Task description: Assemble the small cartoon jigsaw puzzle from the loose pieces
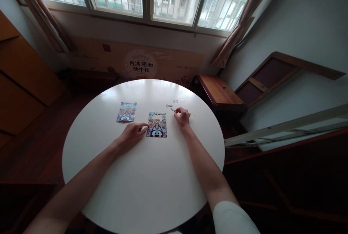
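The left hand (133,131), grip released, steadies the part-built puzzle (157,125) mid-worktop (152,183) while the right hand (182,116), grip not clear, picks among loose pieces (171,106) just beside, which probably needs a fine pinch.

On the round table (152,190), the puzzle (157,124) lies between the left hand (133,132) and right hand (182,116). A picture card (126,112) lies to its left; loose pieces (171,105) lie behind the right hand.
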Motion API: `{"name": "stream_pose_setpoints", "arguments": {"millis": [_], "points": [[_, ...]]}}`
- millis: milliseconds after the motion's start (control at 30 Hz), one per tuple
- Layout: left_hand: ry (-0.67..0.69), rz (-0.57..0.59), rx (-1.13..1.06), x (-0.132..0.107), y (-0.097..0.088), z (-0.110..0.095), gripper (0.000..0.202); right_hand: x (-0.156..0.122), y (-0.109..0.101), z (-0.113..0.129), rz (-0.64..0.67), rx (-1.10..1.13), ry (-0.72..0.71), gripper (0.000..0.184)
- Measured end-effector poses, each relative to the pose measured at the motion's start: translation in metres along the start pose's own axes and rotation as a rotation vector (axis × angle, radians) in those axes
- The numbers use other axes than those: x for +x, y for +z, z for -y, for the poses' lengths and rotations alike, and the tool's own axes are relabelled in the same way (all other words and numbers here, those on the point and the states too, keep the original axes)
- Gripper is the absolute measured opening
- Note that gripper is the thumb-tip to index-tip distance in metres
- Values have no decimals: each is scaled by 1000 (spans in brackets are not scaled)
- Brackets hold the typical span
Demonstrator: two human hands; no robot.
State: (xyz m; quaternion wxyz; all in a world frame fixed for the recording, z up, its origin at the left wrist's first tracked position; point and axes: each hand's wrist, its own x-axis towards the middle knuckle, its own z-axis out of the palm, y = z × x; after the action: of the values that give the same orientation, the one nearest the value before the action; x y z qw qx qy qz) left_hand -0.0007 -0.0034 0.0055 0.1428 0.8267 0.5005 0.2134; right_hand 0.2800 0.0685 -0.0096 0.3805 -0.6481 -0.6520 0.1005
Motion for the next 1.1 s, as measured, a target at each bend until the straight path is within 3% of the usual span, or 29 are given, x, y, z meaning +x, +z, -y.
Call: {"name": "stream_pose_setpoints", "arguments": {"millis": [100, 367, 633, 1100], "points": [[-5, 4, 1, 0, 0, 0, 33, -4, 7, 10, -3, 179, -114, 15], [-6, -1, -7, 0, -1, -1, 33, -19, 23, 36, 220, 472, -270, 14], [-4, 2, -9, 0, 1, 0, 34, -18, 25, 32, 301, 436, -226, 16], [-2, 8, 11, 0, 1, 1, 33, -16, 22, 34, 322, 182, -289, 16]]}}
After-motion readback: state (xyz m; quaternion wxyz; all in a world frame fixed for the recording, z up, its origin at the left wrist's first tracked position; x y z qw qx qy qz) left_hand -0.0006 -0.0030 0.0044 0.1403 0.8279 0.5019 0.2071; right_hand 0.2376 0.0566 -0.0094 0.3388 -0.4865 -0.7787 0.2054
